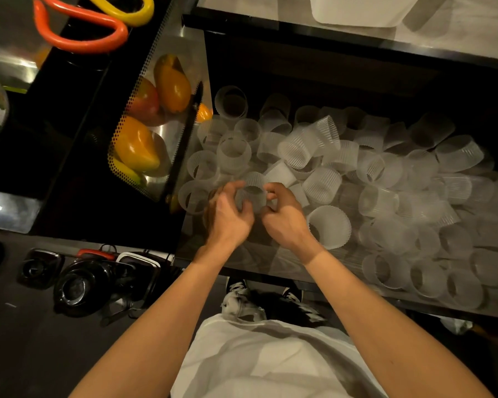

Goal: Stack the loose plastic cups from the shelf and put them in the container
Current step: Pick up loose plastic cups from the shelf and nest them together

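Several loose frosted ribbed plastic cups [322,156] lie jumbled across a dark shelf [270,265], some upright, some on their sides. At the shelf's near left, both hands meet around one cup [253,193]. My left hand [227,216] curls its fingers round the cup's left side. My right hand [285,216] curls round its right side, thumb and fingers on the rim. A white container [362,10] stands on the counter at the top, cut off by the frame edge.
A perforated metal bin [156,90] of mangoes stands left of the shelf. Orange and yellow handles [81,35] lie at top left. Black blender lids and jugs [78,282] sit at lower left. An upright cup [329,228] stands right beside my right hand.
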